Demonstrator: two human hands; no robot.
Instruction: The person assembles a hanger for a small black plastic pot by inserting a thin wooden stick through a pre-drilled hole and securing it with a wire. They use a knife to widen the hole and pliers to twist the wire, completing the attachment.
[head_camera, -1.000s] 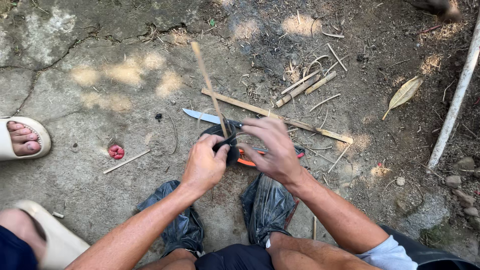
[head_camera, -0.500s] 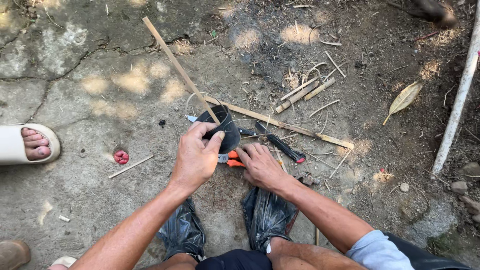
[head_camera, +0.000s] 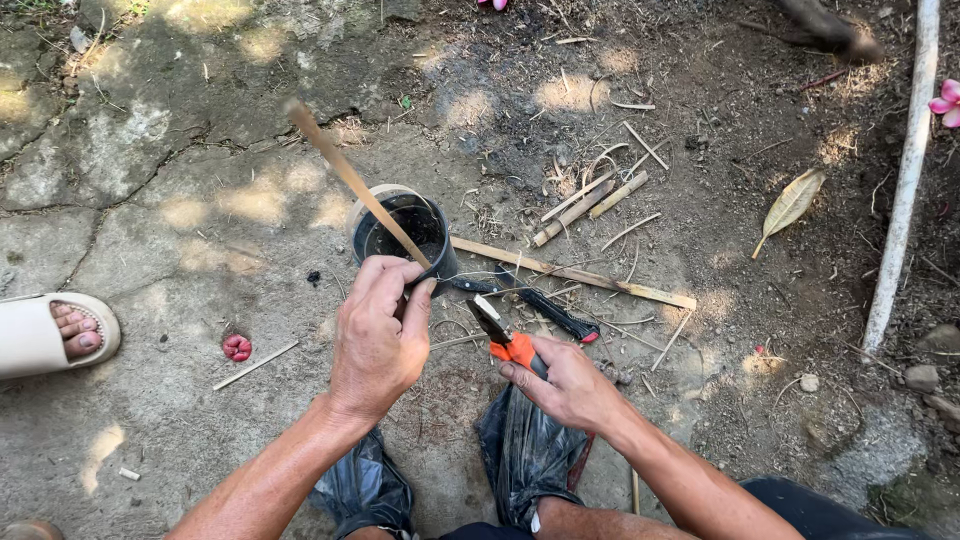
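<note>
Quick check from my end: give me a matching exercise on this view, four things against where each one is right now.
Things:
1. bamboo stick
2. orange-handled pliers
3. dry leaf
4. pale sandal

Places:
A. at the left edge, on a foot
B. in the right hand
C. on the dirt, upper right
D. in the left hand, at the black cup

Pairs: 1-D, 2-B, 3-C, 4-A
</note>
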